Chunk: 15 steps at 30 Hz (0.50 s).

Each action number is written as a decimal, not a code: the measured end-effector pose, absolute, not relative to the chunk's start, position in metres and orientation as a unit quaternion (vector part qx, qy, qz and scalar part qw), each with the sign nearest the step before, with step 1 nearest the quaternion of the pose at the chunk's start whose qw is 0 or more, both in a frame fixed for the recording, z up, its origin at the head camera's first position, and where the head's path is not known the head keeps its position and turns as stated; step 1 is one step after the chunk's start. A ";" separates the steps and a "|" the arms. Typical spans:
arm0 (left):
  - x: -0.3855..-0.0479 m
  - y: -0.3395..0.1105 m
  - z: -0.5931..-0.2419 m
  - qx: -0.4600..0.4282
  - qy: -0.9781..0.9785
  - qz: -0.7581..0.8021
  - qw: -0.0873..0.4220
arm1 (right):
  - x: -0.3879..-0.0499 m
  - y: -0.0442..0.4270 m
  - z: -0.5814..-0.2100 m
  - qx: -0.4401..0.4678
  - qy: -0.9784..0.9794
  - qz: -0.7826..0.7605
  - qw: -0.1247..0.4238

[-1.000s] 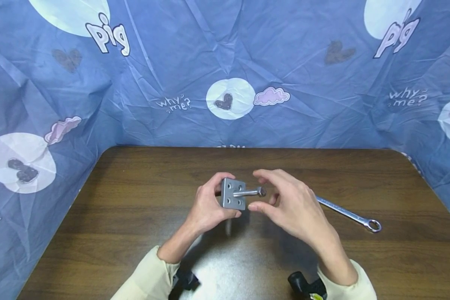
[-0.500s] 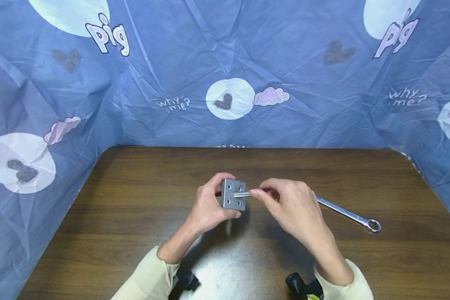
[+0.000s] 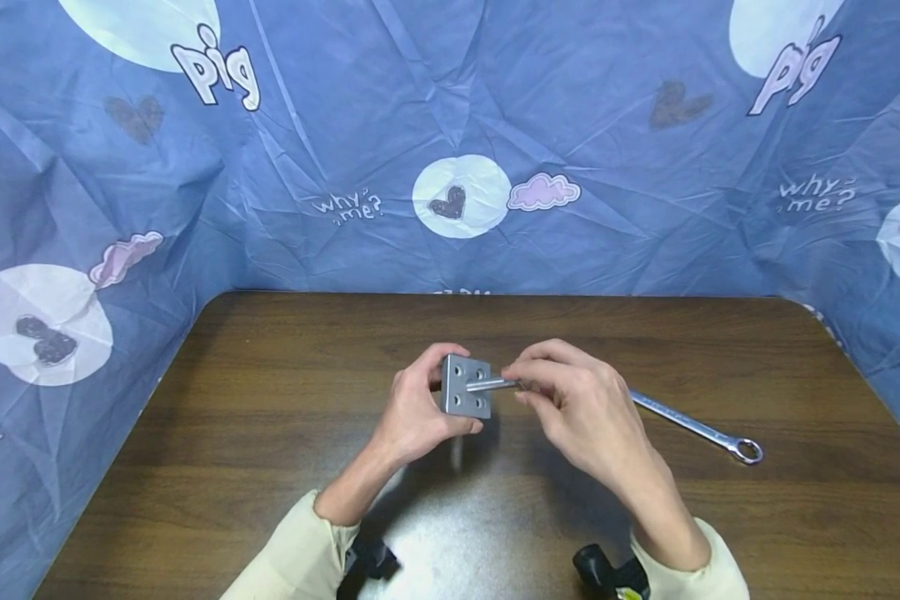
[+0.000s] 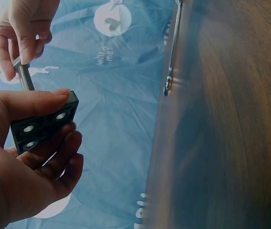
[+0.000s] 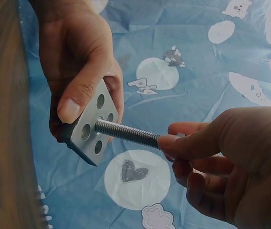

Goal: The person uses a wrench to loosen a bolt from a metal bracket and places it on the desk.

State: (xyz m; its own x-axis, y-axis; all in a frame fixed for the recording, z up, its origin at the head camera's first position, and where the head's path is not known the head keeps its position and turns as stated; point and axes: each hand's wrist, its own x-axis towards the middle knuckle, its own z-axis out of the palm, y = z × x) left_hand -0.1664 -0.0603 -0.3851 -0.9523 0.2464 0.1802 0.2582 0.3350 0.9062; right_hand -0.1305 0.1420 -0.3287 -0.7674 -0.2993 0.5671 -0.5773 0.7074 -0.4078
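My left hand [image 3: 414, 410] grips a small grey metal plate [image 3: 468, 409] by its edges, held above the table. Several round holes pierce the plate's face. From its middle a threaded bolt [image 5: 128, 132] sticks out toward the right. My right hand [image 3: 592, 408] pinches the bolt's free end between thumb and fingers, which hide the bolt head. In the right wrist view, the left thumb [image 5: 71, 109] presses along the plate's near edge. The left wrist view shows the plate [image 4: 47, 125] from its other side, with the bolt [image 4: 26, 78] beyond the thumb.
A combination wrench [image 3: 690, 423] lies on the brown wooden table [image 3: 270, 400], to the right of my right hand. A blue printed cloth [image 3: 285, 167] hangs behind the table and along both sides. Black devices [image 3: 607, 571] sit at both wrists.
My right hand has come in from just off the bolt and taken hold of its head end. Since then its fingers have shifted slightly there. The left hand and plate stay nearly still.
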 end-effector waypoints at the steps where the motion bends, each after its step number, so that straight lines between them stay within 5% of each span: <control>1: -0.166 -0.060 -0.385 -0.154 -0.817 -0.555 0.005 | -0.131 0.142 -0.329 0.248 -0.892 0.296 0.233; 9: -0.166 -0.060 -0.385 -0.149 -0.822 -0.550 0.007 | -0.131 0.146 -0.324 0.172 -0.930 0.296 0.133; 15: -0.165 -0.060 -0.386 -0.148 -0.823 -0.549 0.009 | -0.131 0.141 -0.323 0.109 -0.946 0.281 0.117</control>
